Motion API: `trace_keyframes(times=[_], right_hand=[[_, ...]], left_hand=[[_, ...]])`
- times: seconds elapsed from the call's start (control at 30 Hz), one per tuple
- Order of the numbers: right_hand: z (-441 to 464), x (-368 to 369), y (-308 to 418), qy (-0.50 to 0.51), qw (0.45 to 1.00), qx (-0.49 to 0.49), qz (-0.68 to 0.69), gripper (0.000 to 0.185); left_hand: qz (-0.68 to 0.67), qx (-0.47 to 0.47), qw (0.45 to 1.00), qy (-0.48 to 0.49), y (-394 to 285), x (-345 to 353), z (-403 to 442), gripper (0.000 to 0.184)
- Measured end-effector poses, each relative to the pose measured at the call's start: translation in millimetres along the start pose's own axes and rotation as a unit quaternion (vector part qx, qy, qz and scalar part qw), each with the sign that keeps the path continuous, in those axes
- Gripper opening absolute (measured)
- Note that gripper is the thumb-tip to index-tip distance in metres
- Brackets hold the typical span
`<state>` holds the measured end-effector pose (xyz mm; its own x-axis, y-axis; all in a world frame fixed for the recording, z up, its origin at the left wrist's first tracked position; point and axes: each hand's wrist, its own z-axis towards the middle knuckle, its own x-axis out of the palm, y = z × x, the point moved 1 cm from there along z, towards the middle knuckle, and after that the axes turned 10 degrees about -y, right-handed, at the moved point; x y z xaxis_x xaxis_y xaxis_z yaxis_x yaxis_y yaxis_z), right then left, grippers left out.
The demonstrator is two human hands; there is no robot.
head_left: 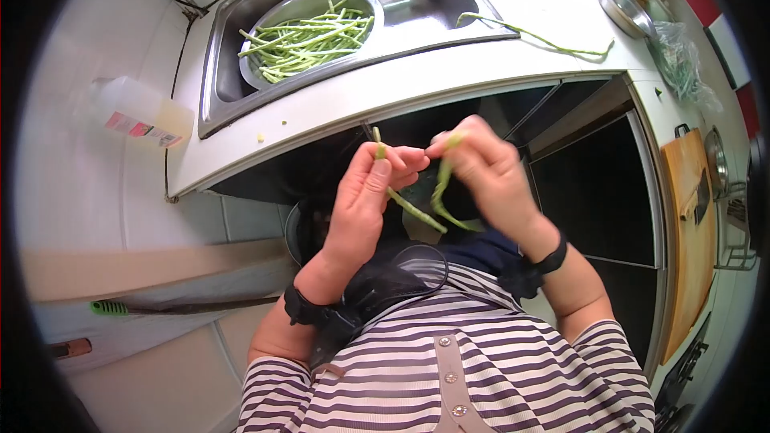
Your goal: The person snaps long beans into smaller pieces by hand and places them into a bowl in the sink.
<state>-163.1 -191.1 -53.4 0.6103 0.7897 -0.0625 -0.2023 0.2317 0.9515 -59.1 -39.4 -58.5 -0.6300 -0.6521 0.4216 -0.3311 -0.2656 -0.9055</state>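
Observation:
Pinched between thumb and fingers of my left hand is a short length of green bean, one end poking up past the fingertips and the other slanting down to the right. My right hand, slightly blurred, is closed on a longer, bent green bean that hangs down below it. The fingertips of both hands nearly meet in front of the cabinet. Beyond them, a metal bowl full of green bean pieces sits in the sink.
One long bean lies on the counter right of the sink. A plastic bottle stands at the left. Metal bowls, a plastic bag and a wooden cutting board are on the right.

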Motion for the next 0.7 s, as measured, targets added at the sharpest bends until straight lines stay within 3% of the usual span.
trace_keyframes(times=[0.07, 0.17, 0.27, 0.3, 0.37, 0.47, 0.5, 0.7], right_hand=[[-6.3, 25.5, 2.7, -0.008, 0.998, -0.061, -0.011, 0.009], [-6.2, 30.1, 11.2, -0.004, 0.956, -0.228, -0.185, 0.018], [-3.6, 23.6, 14.1, -0.016, 0.975, -0.176, -0.136, 0.023], [-1.3, 17.3, 16.8, 0.01, 0.987, -0.107, -0.119, 0.027], [4.9, 15.1, 2.2, 0.021, 0.986, -0.155, -0.055, 0.034], [2.7, 10.0, -10.2, 0.137, 0.98, -0.138, -0.034, 0.034], [4.3, 9.5, -12.7, 0.131, 0.969, -0.191, -0.088, 0.032], [2.3, 12.2, -2.6, 0.065, 0.963, -0.202, -0.166, 0.013]], left_hand=[[0.086, 0.006, 0.996, -0.002, 5.2, -0.5, -3.5, 0.023], [0.112, 0.043, 0.992, 0.025, 22.6, -8.9, -5.3, 0.023], [0.029, -0.054, 0.998, 0.012, 14.6, -5.5, -12.3, 0.025], [0.032, -0.067, 0.996, 0.038, 15.1, -8.9, -11.2, 0.026], [0.037, -0.092, 0.991, 0.092, 17.5, -16.4, -8.1, 0.03], [0.051, -0.113, 0.992, 0.021, 5.2, 4.6, -12.4, 0.033], [0.064, -0.105, 0.991, 0.059, 9.3, -3.6, -10.7, 0.035], [-0.074, -0.11, 0.981, 0.14, 21.0, -17.9, -10.8, 0.041]])
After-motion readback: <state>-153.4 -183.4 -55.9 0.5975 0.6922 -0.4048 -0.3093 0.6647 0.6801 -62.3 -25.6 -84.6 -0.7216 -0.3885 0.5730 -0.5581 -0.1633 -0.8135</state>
